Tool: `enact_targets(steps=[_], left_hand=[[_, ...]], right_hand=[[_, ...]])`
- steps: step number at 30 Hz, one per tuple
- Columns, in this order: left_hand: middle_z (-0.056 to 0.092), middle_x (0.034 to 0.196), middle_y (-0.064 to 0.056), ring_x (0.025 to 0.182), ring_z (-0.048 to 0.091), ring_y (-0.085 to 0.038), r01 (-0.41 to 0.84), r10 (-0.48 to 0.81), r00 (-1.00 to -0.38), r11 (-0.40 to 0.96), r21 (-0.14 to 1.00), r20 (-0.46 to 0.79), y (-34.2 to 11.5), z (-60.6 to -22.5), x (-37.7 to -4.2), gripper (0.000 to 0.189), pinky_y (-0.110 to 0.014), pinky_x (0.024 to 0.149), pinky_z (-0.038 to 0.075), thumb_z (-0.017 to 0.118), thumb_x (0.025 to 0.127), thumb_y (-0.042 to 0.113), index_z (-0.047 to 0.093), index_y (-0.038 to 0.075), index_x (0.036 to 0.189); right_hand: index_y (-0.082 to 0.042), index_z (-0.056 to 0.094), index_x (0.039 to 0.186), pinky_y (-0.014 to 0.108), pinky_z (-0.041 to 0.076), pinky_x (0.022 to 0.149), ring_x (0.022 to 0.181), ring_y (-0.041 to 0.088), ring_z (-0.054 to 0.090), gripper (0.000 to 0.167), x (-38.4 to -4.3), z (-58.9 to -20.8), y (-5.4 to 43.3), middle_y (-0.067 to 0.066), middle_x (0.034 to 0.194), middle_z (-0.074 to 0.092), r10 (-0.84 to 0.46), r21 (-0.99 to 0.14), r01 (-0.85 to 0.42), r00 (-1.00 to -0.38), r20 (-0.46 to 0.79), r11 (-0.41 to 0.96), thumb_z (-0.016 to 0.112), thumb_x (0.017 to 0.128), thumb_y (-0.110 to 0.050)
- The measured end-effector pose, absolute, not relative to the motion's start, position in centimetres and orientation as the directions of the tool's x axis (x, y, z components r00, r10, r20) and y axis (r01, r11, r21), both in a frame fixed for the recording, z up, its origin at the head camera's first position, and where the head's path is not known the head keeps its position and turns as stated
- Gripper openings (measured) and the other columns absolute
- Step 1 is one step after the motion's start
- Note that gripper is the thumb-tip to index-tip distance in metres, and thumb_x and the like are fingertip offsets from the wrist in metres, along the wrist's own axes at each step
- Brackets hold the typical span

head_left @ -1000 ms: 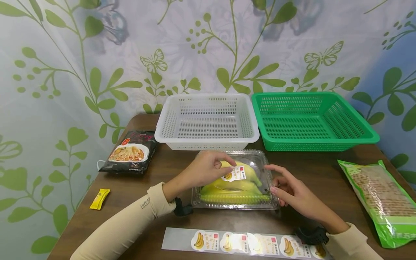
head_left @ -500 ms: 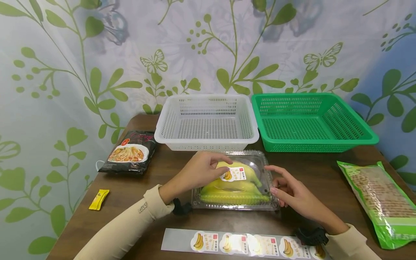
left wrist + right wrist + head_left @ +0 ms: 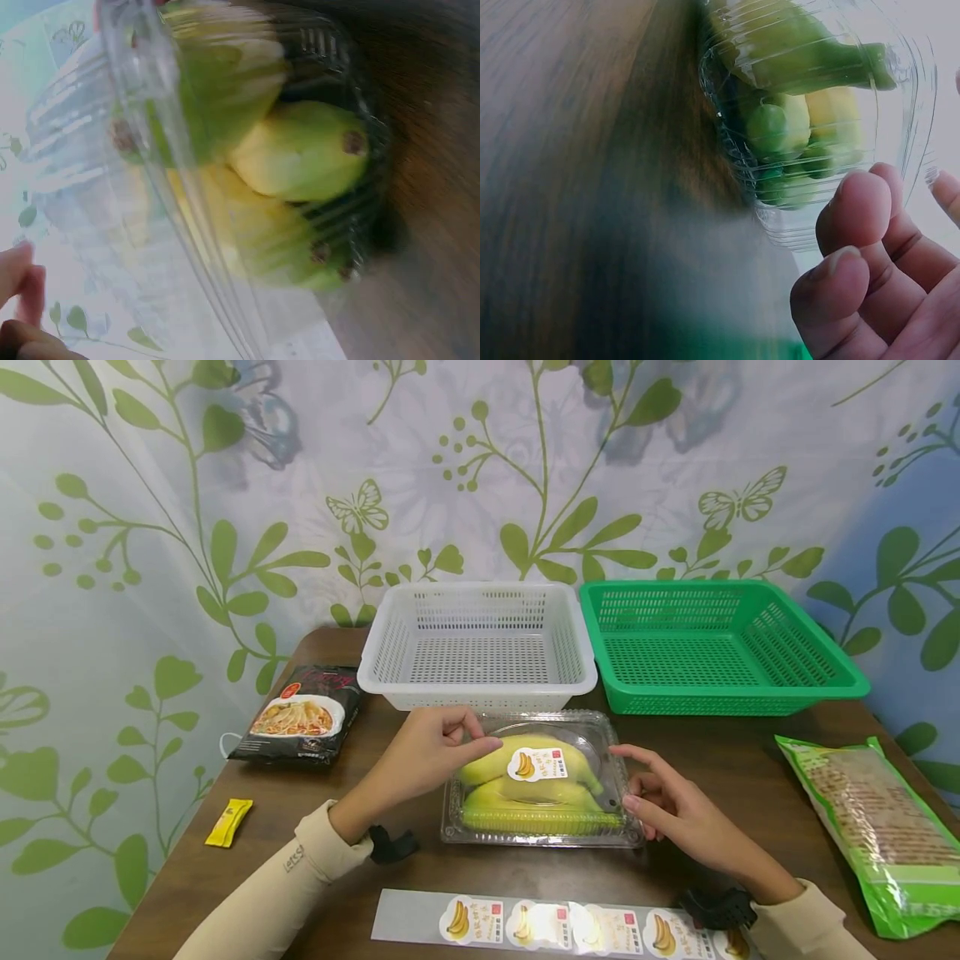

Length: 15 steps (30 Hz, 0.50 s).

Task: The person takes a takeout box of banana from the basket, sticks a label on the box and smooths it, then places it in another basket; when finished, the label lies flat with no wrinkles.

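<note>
A brown wooden table stands against a pale curtain printed with green leaves and butterflies. The light is soft and even, with a bluish tint at the right.

Things on the table and where they sit

Two baskets stand side by side at the back edge of the table, one basket in the middle and the other basket to its right. A box of bananas sits in the middle of the table, just in front of the first basket, with a sticker on its lid. The left hand is at the box's left side and the right hand at its right side. A noodle packet lies near the left edge, and a small sachet lies in front of it. A big bag lies by the right edge. A strip of stickers lies along the front edge.
</note>
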<state>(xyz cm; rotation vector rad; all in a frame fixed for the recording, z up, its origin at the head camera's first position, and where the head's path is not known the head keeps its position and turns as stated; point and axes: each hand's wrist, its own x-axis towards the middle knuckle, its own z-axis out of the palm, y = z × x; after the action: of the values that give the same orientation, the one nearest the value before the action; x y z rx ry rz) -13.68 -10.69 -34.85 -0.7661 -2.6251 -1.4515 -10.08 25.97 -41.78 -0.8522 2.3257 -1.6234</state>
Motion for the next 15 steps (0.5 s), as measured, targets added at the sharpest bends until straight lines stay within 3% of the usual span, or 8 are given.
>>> enact_targets(steps=[4, 9, 15], left_hand=[[0.036, 0.057, 0.007, 0.052, 0.029, -0.009, 0.493, 0.408, -0.849, 0.383, 0.781, 0.336, -11.7, -35.3, -13.9, 0.03, -0.027, 0.05, 0.028, 0.066, 0.102, 0.032, 0.071, 0.016, 0.078], [0.038, 0.058, 0.004, 0.052, 0.031, -0.013, 0.478, 0.382, -0.858, 0.345, 0.808, 0.345, -12.9, -35.6, -13.9, 0.037, -0.03, 0.051, 0.031, 0.046, 0.111, 0.026, 0.076, 0.017, 0.091], [0.042, 0.063, 0.002, 0.055, 0.035, -0.013, 0.441, 0.339, -0.884, 0.373, 0.816, 0.323, -13.9, -36.3, -13.7, 0.038, -0.03, 0.054, 0.032, 0.041, 0.113, 0.025, 0.076, 0.015, 0.099]], right_hand=[[-0.015, 0.03, 0.16, 0.035, 0.048, 0.049, 0.059, 0.019, 0.055, 0.061, -10.0, -41.7, 26.0, 0.005, 0.085, 0.057, -0.538, -0.9, -0.35, -0.826, 0.166, 0.26, 0.053, 0.105, -0.001], [-0.017, 0.031, 0.16, 0.034, 0.048, 0.049, 0.06, 0.019, 0.055, 0.061, -10.1, -41.6, 26.1, 0.003, 0.085, 0.058, -0.528, -0.884, -0.361, -0.833, 0.164, 0.296, 0.055, 0.105, -0.002], [-0.017, 0.032, 0.16, 0.034, 0.049, 0.05, 0.06, 0.02, 0.057, 0.061, -10.2, -41.7, 26.3, 0.001, 0.087, 0.061, -0.533, -0.864, -0.39, -0.827, 0.177, 0.318, 0.054, 0.105, -0.001]])
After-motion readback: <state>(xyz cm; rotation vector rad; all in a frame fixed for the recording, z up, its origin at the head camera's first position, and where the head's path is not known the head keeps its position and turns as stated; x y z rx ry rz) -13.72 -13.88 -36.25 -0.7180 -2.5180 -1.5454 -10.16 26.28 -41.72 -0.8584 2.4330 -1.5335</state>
